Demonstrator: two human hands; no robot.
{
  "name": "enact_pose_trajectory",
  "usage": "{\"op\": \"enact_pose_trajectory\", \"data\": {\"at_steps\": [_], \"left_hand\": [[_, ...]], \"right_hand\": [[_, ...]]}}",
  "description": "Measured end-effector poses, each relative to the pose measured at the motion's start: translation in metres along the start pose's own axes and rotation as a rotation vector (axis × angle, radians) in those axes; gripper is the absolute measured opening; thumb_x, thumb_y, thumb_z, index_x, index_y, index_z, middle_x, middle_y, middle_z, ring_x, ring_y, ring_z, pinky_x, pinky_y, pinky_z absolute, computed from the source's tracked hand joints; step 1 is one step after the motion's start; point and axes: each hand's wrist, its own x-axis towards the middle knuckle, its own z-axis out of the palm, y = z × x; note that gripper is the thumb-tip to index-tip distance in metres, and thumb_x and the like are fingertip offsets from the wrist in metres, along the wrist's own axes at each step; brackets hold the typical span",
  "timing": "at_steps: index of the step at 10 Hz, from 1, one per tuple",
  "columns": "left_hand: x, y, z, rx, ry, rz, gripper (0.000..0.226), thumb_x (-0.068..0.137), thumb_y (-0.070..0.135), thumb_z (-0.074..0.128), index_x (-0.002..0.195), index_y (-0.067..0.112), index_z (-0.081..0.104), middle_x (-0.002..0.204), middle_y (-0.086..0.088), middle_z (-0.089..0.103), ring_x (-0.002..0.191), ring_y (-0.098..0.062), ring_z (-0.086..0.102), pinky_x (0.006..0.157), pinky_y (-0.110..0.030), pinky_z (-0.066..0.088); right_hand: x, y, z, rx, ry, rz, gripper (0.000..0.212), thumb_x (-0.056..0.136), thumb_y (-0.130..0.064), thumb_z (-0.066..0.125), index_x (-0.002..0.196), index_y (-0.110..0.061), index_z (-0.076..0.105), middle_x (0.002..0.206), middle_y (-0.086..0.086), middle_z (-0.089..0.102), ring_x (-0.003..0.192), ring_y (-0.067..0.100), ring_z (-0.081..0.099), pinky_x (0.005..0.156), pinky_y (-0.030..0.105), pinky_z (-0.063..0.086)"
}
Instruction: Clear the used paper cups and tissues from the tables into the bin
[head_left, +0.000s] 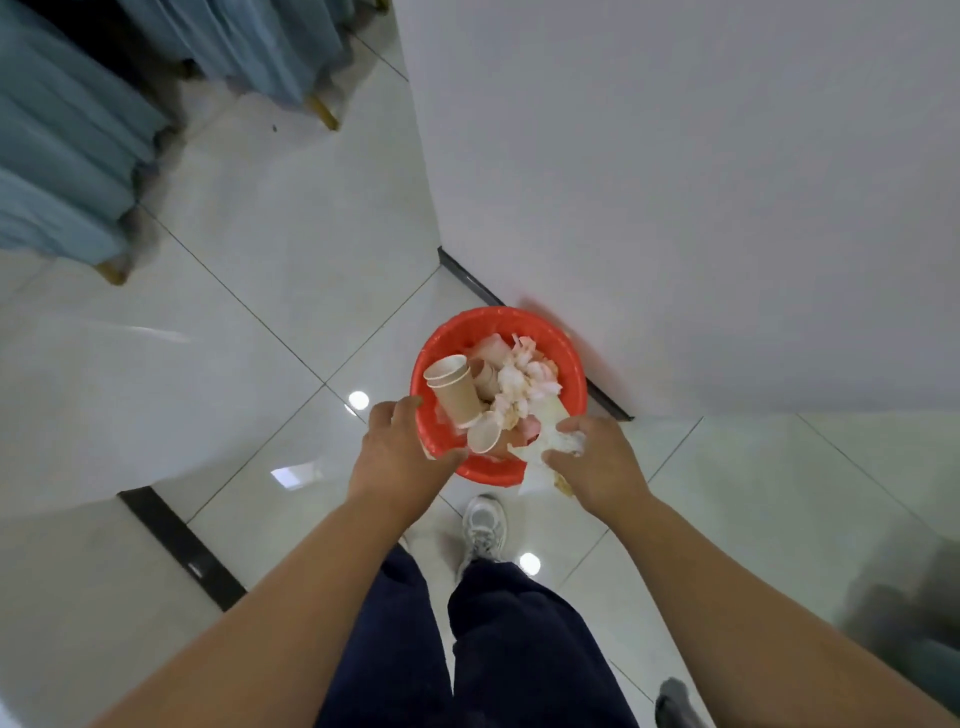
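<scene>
Tissue wad (565, 441): crumpled white paper is being held just above the near right edge of the bin, and a flat tail of it is hanging down outside the rim, toward the person.
Long axis: the wad and its tail are being stretched from the fingers down and back (across the rim, not along it).
Right hand (597, 462): the wad is being clamped between the curled fingers and the thumb; it is the only hand touching it.
Bin (498, 316): red and round, standing on the floor beside the wall (701, 182). Its opening is lying forward and to the left of the right fingers, so a release further inward is judged to be needed; otherwise the tail may be dropped outside.
Paper cups (452, 389): a nested brown stack and some loose ones are lying inside the bin, on its left half, beside pinkish tissues (524, 379).
Left hand (400, 447): it is being held over the near left rim, with the fingers loosely apart and nothing seen in them; contact with the rim cannot be told.
Floor (260, 312): pale glossy tiles; one grey shoe (483, 525) is being seen just behind the bin.
</scene>
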Motion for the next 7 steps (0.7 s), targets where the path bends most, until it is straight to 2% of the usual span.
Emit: {"op": "enact_pose_trajectory", "data": {"at_steps": [1, 2, 3, 4, 5, 6, 7], "left_hand": [[-0.003, -0.008, 0.000, 0.033, -0.030, -0.007, 0.074, 0.079, 0.046, 0.070, 0.140, 0.023, 0.035, 0.145, -0.001, 0.031, 0.121, -0.021, 0.050, 0.096, -0.033, 0.044], [-0.001, -0.017, -0.004, 0.068, -0.057, -0.013, 0.068, 0.082, 0.045, 0.068, 0.139, 0.023, 0.038, 0.146, 0.000, 0.031, 0.121, -0.019, 0.050, 0.096, -0.035, 0.046], [0.002, -0.023, -0.011, 0.096, -0.058, -0.006, 0.066, 0.083, 0.043, 0.068, 0.138, 0.023, 0.038, 0.145, 0.000, 0.033, 0.121, -0.019, 0.050, 0.097, -0.034, 0.046], [0.005, -0.027, -0.018, 0.102, -0.056, 0.020, 0.065, 0.083, 0.044, 0.068, 0.138, 0.022, 0.039, 0.144, -0.001, 0.033, 0.120, -0.019, 0.051, 0.097, -0.035, 0.047], [0.005, -0.028, -0.025, 0.124, -0.067, 0.066, 0.065, 0.083, 0.046, 0.067, 0.137, 0.023, 0.040, 0.144, -0.001, 0.034, 0.118, -0.018, 0.052, 0.096, -0.034, 0.047], [0.002, -0.033, -0.036, 0.114, -0.101, 0.115, 0.063, 0.083, 0.045, 0.066, 0.137, 0.023, 0.041, 0.144, 0.001, 0.035, 0.112, -0.015, 0.055, 0.096, -0.032, 0.047], [0.001, -0.045, -0.049, 0.138, -0.145, 0.150, 0.058, 0.084, 0.045, 0.066, 0.134, 0.025, 0.045, 0.140, 0.003, 0.043, 0.107, -0.012, 0.055, 0.092, -0.029, 0.047]], "right_hand": [[0.013, -0.005, 0.003, -0.040, 0.007, -0.020, 0.038, 0.082, -0.020, 0.071, 0.117, -0.019, 0.058, 0.126, 0.003, 0.045, 0.095, 0.012, 0.048, 0.071, 0.017, 0.041], [0.027, -0.012, 0.005, -0.087, 0.020, -0.052, 0.040, 0.082, -0.021, 0.071, 0.120, -0.017, 0.058, 0.126, 0.005, 0.046, 0.093, 0.012, 0.047, 0.077, 0.023, 0.039], [0.039, -0.019, 0.006, -0.106, 0.042, -0.067, 0.045, 0.082, -0.024, 0.072, 0.123, -0.016, 0.058, 0.132, 0.004, 0.044, 0.107, 0.017, 0.052, 0.086, 0.025, 0.039], [0.045, -0.023, 0.010, -0.121, 0.052, -0.091, 0.052, 0.083, -0.029, 0.071, 0.131, -0.018, 0.055, 0.146, 0.001, 0.037, 0.132, 0.020, 0.040, 0.103, 0.029, 0.034], [0.042, -0.025, 0.013, -0.140, 0.067, -0.104, 0.051, 0.086, -0.028, 0.068, 0.134, -0.018, 0.053, 0.151, 0.001, 0.034, 0.136, 0.020, 0.035, 0.108, 0.029, 0.028], [0.027, -0.024, 0.021, -0.103, 0.122, -0.086, 0.045, 0.088, -0.024, 0.065, 0.131, -0.016, 0.055, 0.143, 0.003, 0.044, 0.129, 0.019, 0.044, 0.097, 0.024, 0.032], [0.009, -0.021, 0.037, 0.012, 0.148, 0.008, 0.035, 0.090, -0.024, 0.062, 0.125, -0.019, 0.058, 0.131, 0.000, 0.054, 0.115, 0.015, 0.052, 0.084, 0.021, 0.034]]}}
